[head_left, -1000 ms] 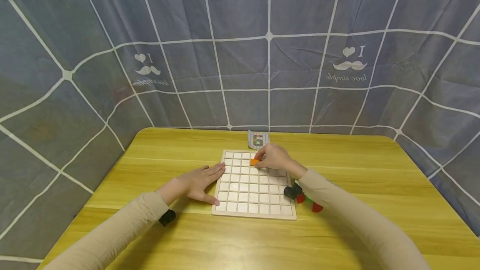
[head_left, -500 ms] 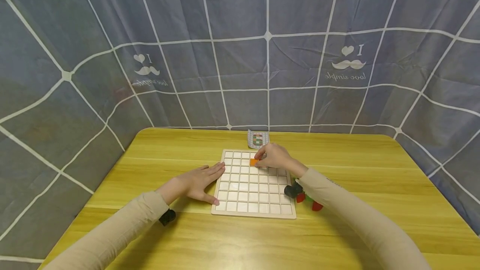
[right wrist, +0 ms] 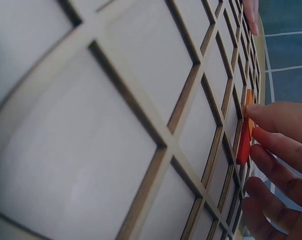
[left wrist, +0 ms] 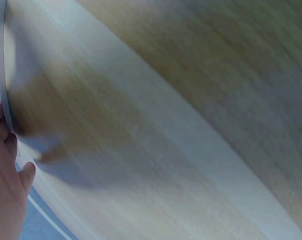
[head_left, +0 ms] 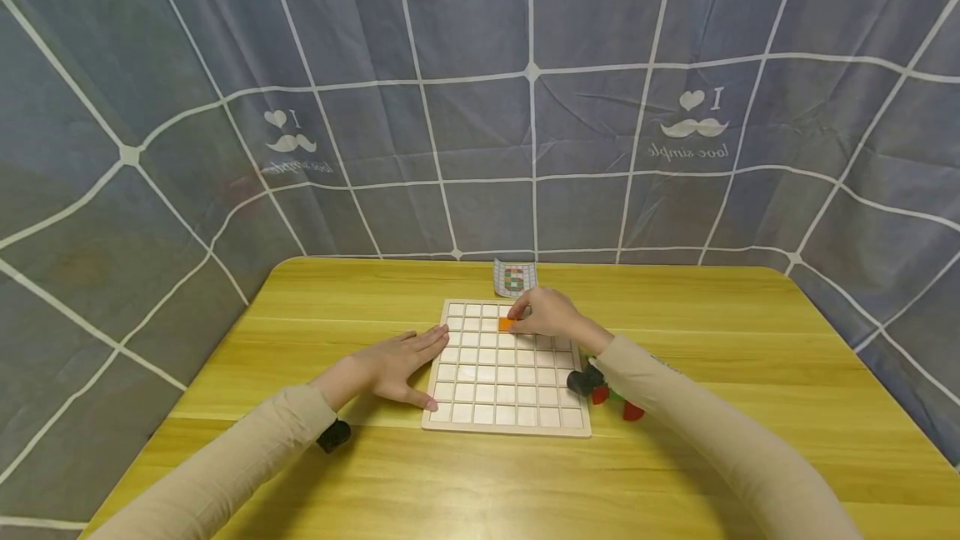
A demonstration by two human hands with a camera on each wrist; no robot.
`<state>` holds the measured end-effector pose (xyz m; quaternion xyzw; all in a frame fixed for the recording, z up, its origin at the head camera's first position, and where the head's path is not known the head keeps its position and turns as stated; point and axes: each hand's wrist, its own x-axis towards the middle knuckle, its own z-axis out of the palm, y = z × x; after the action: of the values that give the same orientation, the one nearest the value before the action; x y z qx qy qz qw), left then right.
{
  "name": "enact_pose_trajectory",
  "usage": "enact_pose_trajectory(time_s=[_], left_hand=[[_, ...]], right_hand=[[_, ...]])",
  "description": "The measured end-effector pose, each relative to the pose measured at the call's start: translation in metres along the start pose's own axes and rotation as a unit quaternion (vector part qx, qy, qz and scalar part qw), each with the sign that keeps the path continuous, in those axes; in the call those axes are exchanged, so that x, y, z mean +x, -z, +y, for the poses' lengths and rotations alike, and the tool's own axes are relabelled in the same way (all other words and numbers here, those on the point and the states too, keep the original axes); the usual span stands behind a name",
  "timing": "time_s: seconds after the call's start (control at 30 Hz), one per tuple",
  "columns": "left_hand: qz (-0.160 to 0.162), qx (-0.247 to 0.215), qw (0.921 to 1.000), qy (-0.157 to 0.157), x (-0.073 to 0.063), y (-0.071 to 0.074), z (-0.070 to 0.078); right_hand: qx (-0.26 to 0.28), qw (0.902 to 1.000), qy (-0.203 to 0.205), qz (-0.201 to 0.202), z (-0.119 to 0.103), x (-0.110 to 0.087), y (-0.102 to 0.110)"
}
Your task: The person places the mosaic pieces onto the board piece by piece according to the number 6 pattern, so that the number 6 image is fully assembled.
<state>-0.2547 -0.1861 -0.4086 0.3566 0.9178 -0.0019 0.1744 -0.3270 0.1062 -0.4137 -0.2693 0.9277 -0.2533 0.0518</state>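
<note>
A pale wooden board (head_left: 483,394) with a raised grid of square cells lies on the table in the head view. My left hand (head_left: 401,365) rests at its left rim, fingers spread and fairly straight, the thumb near the front corner. At the far part of the grid my right hand (head_left: 547,312) pinches an orange tile (head_left: 505,324) between thumb and finger. In the right wrist view, the thumb touches that orange tile (right wrist: 249,100), and a red tile (right wrist: 244,145) sits right beside it. From the head view the red tile is hidden by the hand.
A small card (head_left: 515,277) with a coloured grid pattern lies behind the board. Red pieces (head_left: 633,412) and a green piece (head_left: 617,397) lie at the board's right, partly covered by the right sleeve and a black wrist camera (head_left: 585,380). A grey curtain (head_left: 480,132) surrounds the table.
Both hands, the board and the orange tile keep their places. The head view has shifted very slightly.
</note>
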Motion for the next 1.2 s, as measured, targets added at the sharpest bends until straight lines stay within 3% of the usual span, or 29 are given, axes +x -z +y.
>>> enact_pose_trajectory(time_s=[0.33,0.73,1.2], left_hand=[[0.001,0.001,1.0,-0.003,0.0,0.0,0.002],[0.008,-0.004,0.9999,-0.008,-0.001,0.0,0.001],[0.005,-0.005,1.0,-0.006,-0.001,0.001,0.002]], right_hand=[[0.038,0.9991,-0.016,0.006,0.003,-0.011,0.013],[0.021,0.9988,0.004,0.044,0.023,-0.044,0.041],[0.019,0.9982,-0.025,0.051,0.048,-0.081,0.052]])
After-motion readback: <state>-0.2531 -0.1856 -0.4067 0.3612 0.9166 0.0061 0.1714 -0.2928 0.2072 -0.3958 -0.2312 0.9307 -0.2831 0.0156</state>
